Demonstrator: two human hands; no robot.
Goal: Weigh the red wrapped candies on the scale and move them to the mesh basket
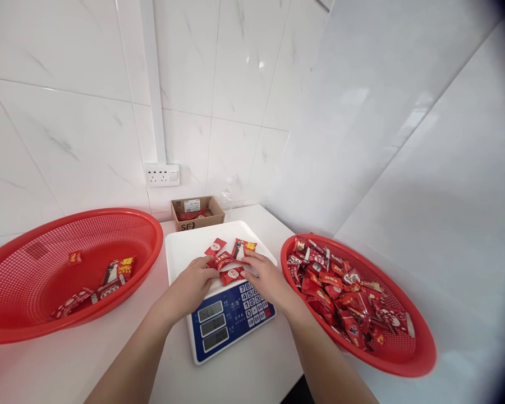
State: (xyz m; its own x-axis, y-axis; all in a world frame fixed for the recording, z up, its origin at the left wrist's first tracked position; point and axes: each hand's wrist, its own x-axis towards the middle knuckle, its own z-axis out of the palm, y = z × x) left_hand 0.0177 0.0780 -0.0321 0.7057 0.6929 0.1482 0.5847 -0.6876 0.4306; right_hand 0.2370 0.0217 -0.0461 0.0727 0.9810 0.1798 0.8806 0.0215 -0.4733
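A digital scale [231, 322] with a blue keypad front and a white weighing tray [185, 244] stands in the middle of the white counter. Several red candy packets [231, 259] lie on the tray. My left hand [196, 286] curls its fingers around the packets from the left. From the right, my right hand [265, 276] presses its fingers against the same packets. Both hands touch the little pile and gather it between them.
A large red mesh basket [33, 320] at the left holds a few packets. A red basket [404, 359] at the right is heaped with several red packets. A small cardboard box [197, 213] and a wall socket [163, 175] sit behind the scale. Tiled walls close the corner.
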